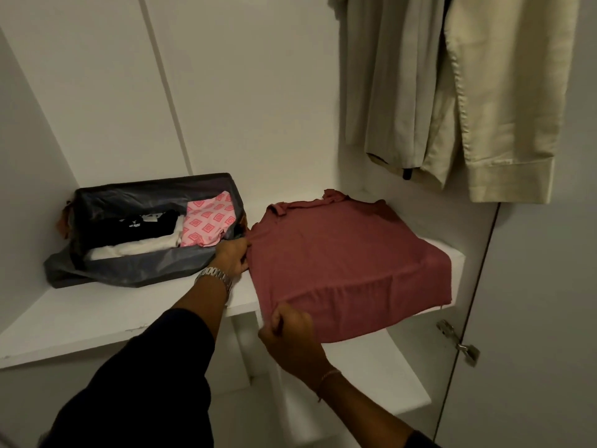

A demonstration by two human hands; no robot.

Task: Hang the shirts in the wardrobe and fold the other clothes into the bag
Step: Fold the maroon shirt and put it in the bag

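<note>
A dusty-red garment (pixel 342 260) lies spread on the white wardrobe shelf (pixel 113 315), its near edge hanging over the shelf front. My left hand (pixel 232 255) grips its left edge, right beside the bag. My right hand (pixel 290 331) pinches the near left corner at the shelf front. The dark grey bag (pixel 135 273) stands open at the left of the shelf. Inside it lie a folded black garment (pixel 129 231), a white one (pixel 135 248) and a pink patterned one (pixel 208 223).
Two pale beige shirts (pixel 452 92) hang at the upper right above the shelf. The open wardrobe door (pixel 533 318) with a metal hinge (pixel 458 342) stands at the right. A lower shelf (pixel 371 376) sits under the garment.
</note>
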